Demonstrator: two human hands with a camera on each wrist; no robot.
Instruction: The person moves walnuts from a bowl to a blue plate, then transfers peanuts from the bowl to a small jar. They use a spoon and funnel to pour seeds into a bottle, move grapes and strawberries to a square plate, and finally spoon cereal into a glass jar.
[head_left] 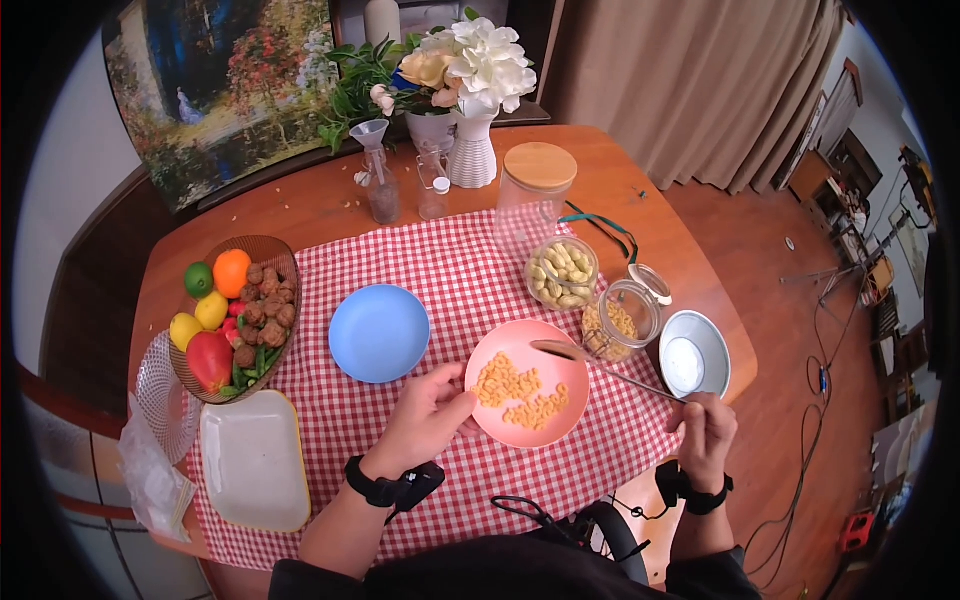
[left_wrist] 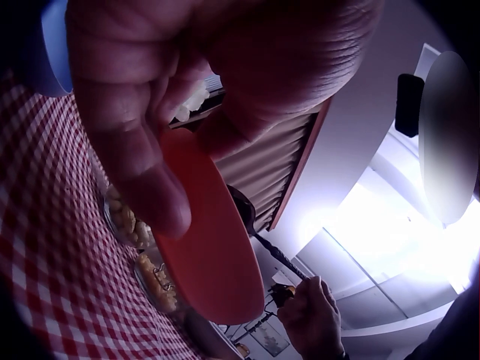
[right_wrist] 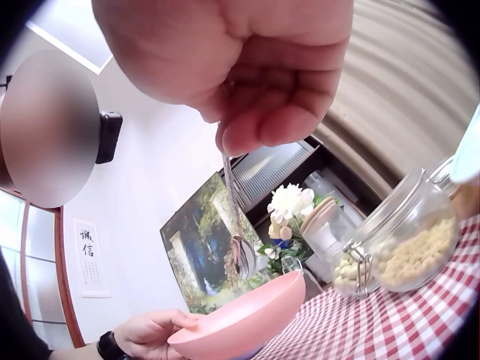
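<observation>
My left hand (head_left: pixel 428 415) pinches the left rim of a pink plate (head_left: pixel 550 430) that holds small orange-yellow pieces (head_left: pixel 508 380). In the left wrist view, the plate (left_wrist: pixel 214 247) is held off the cloth, between thumb and fingers. My right hand (head_left: pixel 706 437) grips the handle end of a metal spoon (head_left: pixel 620 374), whose bowl is over the plate's upper right part. In the right wrist view, the spoon (right_wrist: pixel 234 202) hangs down from the curled fingers of my right hand (right_wrist: pixel 247 75), above the plate (right_wrist: pixel 240 322).
Behind the plate stand a jar of similar pieces (head_left: pixel 612 325), a jar of pale green-yellow pods (head_left: pixel 562 275) and a wooden-lidded jar (head_left: pixel 538 170). A metal bowl (head_left: pixel 695 352) is at right. Leftward are a blue plate (head_left: pixel 380 333), a white tray (head_left: pixel 254 460) and a fruit basket (head_left: pixel 290 350).
</observation>
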